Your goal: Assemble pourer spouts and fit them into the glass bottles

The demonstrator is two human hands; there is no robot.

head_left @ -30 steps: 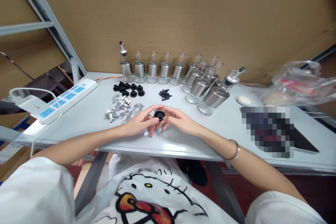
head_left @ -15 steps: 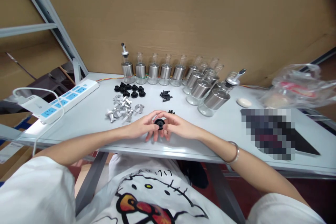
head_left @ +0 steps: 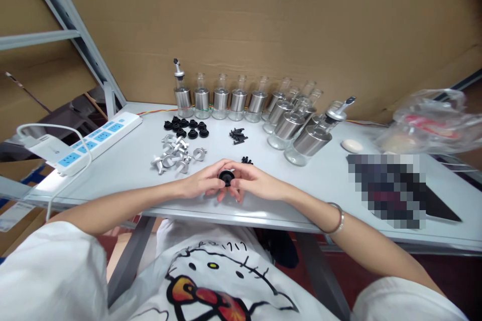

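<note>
The left hand [head_left: 206, 180] and right hand [head_left: 253, 180] both grasp a round black part [head_left: 227, 177] between their fingers, near the front edge of the gray surface [head_left: 301, 195].

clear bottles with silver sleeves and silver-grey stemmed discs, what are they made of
The bottles look like glass: see-through, shiny. Their sleeves seem brushed steel, from the streaky sheen. The discs could be metal or coated plastic; their dull, even grey leaves it open.
</note>
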